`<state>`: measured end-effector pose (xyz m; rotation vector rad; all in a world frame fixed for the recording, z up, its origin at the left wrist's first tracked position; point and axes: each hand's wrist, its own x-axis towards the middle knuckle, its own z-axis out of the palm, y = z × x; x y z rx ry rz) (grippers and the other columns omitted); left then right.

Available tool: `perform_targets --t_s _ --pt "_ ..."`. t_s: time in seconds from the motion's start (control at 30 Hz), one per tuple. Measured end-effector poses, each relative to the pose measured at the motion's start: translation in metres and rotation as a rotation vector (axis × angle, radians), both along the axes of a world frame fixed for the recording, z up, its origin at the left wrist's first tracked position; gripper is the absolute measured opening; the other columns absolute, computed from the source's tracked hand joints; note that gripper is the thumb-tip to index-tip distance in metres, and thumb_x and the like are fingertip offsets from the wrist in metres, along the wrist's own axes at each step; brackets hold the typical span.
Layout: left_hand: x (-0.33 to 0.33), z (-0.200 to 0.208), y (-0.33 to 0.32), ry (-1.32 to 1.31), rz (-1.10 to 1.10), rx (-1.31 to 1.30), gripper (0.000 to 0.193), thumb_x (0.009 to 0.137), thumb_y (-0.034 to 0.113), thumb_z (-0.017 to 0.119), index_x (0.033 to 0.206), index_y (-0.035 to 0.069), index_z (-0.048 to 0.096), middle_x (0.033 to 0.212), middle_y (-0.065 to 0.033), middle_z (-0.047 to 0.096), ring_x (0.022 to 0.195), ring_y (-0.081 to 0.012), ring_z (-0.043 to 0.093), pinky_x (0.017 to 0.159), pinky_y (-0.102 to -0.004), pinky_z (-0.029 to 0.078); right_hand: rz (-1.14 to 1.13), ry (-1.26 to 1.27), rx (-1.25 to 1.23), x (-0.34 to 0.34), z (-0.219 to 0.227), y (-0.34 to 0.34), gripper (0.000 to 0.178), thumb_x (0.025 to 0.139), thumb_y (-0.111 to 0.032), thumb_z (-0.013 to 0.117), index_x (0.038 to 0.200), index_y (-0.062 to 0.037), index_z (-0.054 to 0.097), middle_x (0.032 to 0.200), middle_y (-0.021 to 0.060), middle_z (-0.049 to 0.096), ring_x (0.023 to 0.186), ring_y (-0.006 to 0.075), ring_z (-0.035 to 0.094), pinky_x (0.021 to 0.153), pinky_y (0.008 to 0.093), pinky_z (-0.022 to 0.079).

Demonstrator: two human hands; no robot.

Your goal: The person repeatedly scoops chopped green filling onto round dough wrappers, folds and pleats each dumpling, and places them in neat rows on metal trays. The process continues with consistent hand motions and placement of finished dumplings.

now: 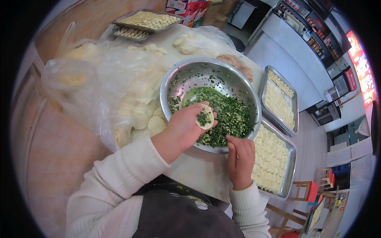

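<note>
Dough wrapper (209, 123), one: pale, round, bearing a small heap of green filling; located on the upturned fingers of the left hand, above the near left part of the bowl.

Left hand (183, 126), one: palm up, lightly cupped, holding the wrapper.

Right hand (241, 159), one: at the near right rim of the bowl, fingers drawn in narrowly about a slim utensil (237, 155), mostly hidden; its tip cannot be made out.

Metal bowl (186, 76), one: wide, round, standing on the pale table (186, 170); flecks of green cling to the inner wall.

Chopped filling (234, 115), one mass: dark green with pale bits, inside the bowl, with greenish liquid toward its far left.

Loose wrappers (156, 125): round, overlapping, left of the bowl, partly under a clear plastic bag (99, 79).

Near tray (293, 166), one: metal, rectangular, right of the bowl, filled with rows of pale dumplings (272, 158).

Stacked trays (294, 115): beyond the near tray, the top one holding pale pieces.

Far trays (152, 28), two: at the far left end of the table, one above the other, both loaded.

Brownish lump (237, 66), one: just beyond the bowl.

Red-topped stool (312, 191), one: on the floor at right.
</note>
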<state>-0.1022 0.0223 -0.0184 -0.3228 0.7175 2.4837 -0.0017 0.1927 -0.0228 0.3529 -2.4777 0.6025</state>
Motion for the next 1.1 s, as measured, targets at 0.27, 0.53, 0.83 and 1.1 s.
perform_targets --t_s 0.27,0.53,0.83,1.1 --pt "0.021 0.007 -0.002 0.181 -0.200 0.046 0.026 0.103 0.014 0.037 0.118 -0.003 0.050 0.118 -0.0188 0.057 0.111 -0.0288 0.058 0.097 -0.0411 0.049 0.135 0.157 -0.022 -0.017 0.006 -0.014 0.024 0.072 -0.004 0.075 0.093 -0.0080 0.065 0.087 0.0064 0.056 0.083 0.0280 0.052 0.075 0.0393 0.043" --pt "0.046 0.022 0.004 0.291 -0.331 -0.098 0.029 0.104 0.020 0.038 0.118 0.000 0.053 0.117 -0.0146 0.059 0.106 -0.0235 0.060 0.095 -0.0381 0.050 0.119 0.200 -0.111 -0.012 0.023 -0.010 0.025 0.069 -0.003 0.075 0.092 -0.0108 0.066 0.086 0.0052 0.055 0.082 0.0259 0.052 0.073 0.0357 0.043" --pt "0.069 0.032 -0.003 0.587 -0.317 -0.251 0.032 0.104 0.021 0.039 0.126 0.000 0.049 0.122 -0.0129 0.056 0.112 -0.0193 0.058 0.098 -0.0367 0.050 0.101 0.061 -0.553 0.000 0.026 -0.022 0.019 0.082 -0.002 0.069 0.100 -0.0044 0.063 0.097 0.0094 0.058 0.089 0.0220 0.055 0.080 0.0332 0.045" --pt "0.086 0.037 -0.003 1.158 0.033 -0.364 0.021 0.095 0.014 0.057 0.111 0.000 0.056 0.110 -0.0102 0.058 0.110 -0.0208 0.056 0.090 -0.0335 0.048 0.320 0.190 -0.727 0.027 0.033 -0.035 0.029 0.090 0.006 0.057 0.118 -0.0003 0.054 0.110 0.0166 0.059 0.101 0.0212 0.062 0.087 0.0315 0.051"
